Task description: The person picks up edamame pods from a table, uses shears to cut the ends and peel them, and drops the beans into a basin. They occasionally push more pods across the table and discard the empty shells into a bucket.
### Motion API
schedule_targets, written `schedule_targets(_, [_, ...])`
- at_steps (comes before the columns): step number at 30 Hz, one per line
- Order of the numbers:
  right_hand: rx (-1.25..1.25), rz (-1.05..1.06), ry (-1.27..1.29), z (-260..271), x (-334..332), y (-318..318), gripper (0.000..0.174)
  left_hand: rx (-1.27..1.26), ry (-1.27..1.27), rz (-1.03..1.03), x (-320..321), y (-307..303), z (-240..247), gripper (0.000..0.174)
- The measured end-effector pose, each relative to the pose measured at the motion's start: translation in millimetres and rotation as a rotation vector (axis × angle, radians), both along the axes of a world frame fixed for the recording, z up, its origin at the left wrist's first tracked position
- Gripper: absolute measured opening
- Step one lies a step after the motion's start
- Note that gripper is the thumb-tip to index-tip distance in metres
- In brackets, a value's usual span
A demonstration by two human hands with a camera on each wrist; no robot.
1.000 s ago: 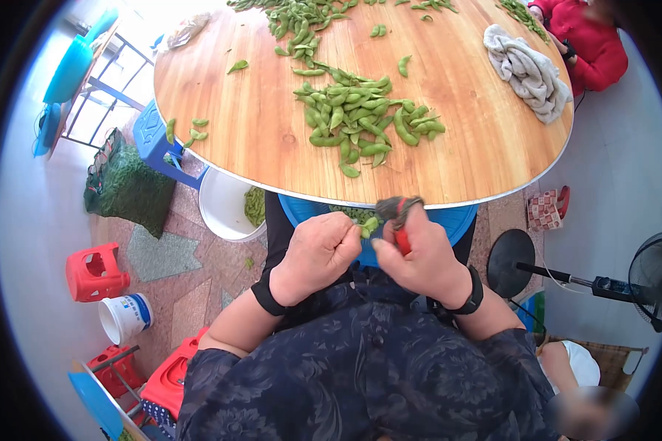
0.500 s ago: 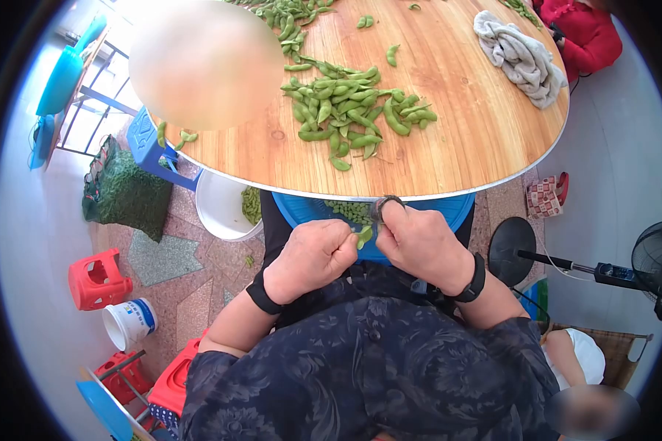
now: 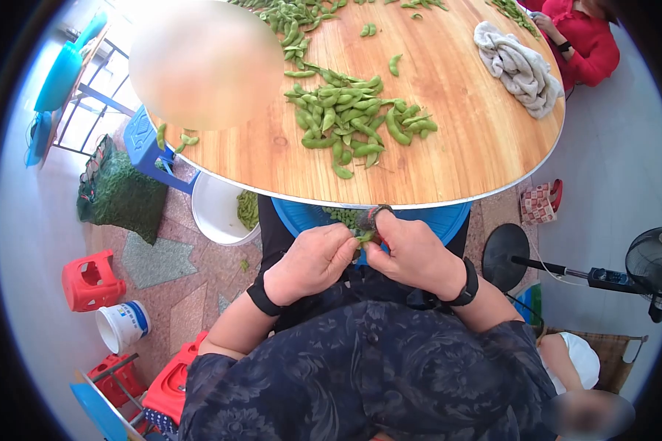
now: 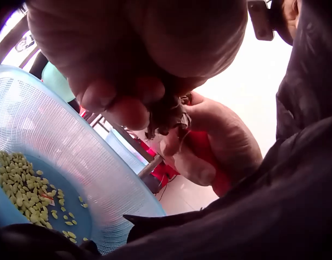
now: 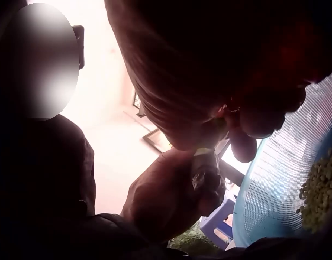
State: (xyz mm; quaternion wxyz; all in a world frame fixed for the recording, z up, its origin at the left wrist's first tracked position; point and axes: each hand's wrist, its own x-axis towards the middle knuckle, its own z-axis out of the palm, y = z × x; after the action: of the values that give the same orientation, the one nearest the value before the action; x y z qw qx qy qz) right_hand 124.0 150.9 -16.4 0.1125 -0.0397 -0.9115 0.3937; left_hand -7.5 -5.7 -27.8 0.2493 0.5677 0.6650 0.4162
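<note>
A green soybean pod [image 3: 365, 237] is between both hands, mostly hidden by fingers. My left hand [image 3: 309, 261] pinches it with thumb and curled fingers. From the other side my right hand [image 3: 419, 253] meets it, thumb and index at the pod; a dark wrap with some red [image 3: 376, 215] is on the index finger. Just beyond the hands, a blue mesh basket [image 4: 111, 162] sits below the table edge. Shelled beans [image 4: 30, 189] lie in its bottom. A pile of unshelled pods [image 3: 346, 110] rests on the wooden table [image 3: 235, 158].
A crumpled towel [image 3: 518, 70] lies at the table's right. To the left stand a white bucket [image 3: 210, 220] with pods inside, a blue stool [image 3: 143, 143], a full green net sack [image 3: 121, 191] and a red stool [image 3: 92, 279]. A fan [image 3: 647, 264] and another person's red sleeve [image 3: 592, 55] are at the right.
My right hand has turned and come in from a raised, separate position until its fingers meet the left hand's at the pod. The left hand has stayed nearly in place.
</note>
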Motion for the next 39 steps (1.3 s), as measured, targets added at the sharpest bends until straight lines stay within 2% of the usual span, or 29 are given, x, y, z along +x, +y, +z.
schedule_targets(1, [0.002,0.006,0.000,-2,-1,0,0.020,0.002,0.000,0.006,-1,-2,-2,0.017])
schedule_targets(3, [0.207,-0.035,-0.012,-4,0,1,0.017,-0.003,0.030,0.045,-1,-8,-6,0.019])
schedule_targets(7, [0.313,0.003,-0.116,14,4,2,0.014,0.054,-0.006,0.113,-6,-17,-10,0.021])
schedule_targets(10, [0.351,0.004,-0.072,30,2,9,0.014,0.044,0.017,0.289,-14,-37,-12,0.020])
schedule_targets(12, [0.385,-0.114,0.053,36,-3,20,0.014,-0.013,0.026,0.397,-26,-57,-17,0.019])
schedule_targets(15, [0.377,-0.179,0.023,45,-21,36,0.019,-0.162,0.208,0.744,-48,-84,-32,0.019])
schedule_targets(18, [0.376,-0.213,0.058,45,-47,41,0.017,-0.223,0.348,0.974,-60,-102,-35,0.027])
schedule_targets(22, [0.410,-0.223,0.045,37,-66,46,0.014,-0.229,0.258,0.937,-58,-107,-26,0.025])
schedule_targets(27, [0.430,-0.230,0.060,42,-65,45,0.012,-0.001,-0.198,0.528,-33,-70,-6,0.010])
schedule_targets(29, [0.490,-0.019,0.227,44,-67,41,0.014,0.026,-0.320,0.366,-26,-47,8,0.009])
schedule_targets(30, [0.494,-0.016,0.235,44,-68,40,0.014,0.032,-0.389,0.308,-21,-36,18,0.010])
schedule_targets(32, [0.581,0.082,0.107,42,-72,39,0.016,0.041,-0.311,0.221,-18,-19,12,0.021])
schedule_targets(33, [0.600,0.079,0.011,50,-71,37,0.018,0.019,-0.299,0.165,-18,-11,16,0.018])
schedule_targets(34, [0.606,0.092,0.030,51,-71,38,0.018,-0.005,-0.289,0.115,-17,-5,19,0.015])
schedule_targets(36, [0.578,-0.048,0.037,51,-71,42,0.020,0.115,-0.316,0.126,-9,7,23,0.018])
schedule_targets(37, [0.521,-0.100,0.229,44,-72,49,0.025,0.123,-0.310,0.135,-6,12,25,0.018])
schedule_targets(38, [0.525,-0.091,0.232,43,-67,54,0.025,0.134,-0.471,0.182,-1,18,27,0.015])
schedule_targets(39, [0.078,-0.107,0.144,47,-59,54,0.028,0.143,-0.636,0.225,4,22,28,0.016])
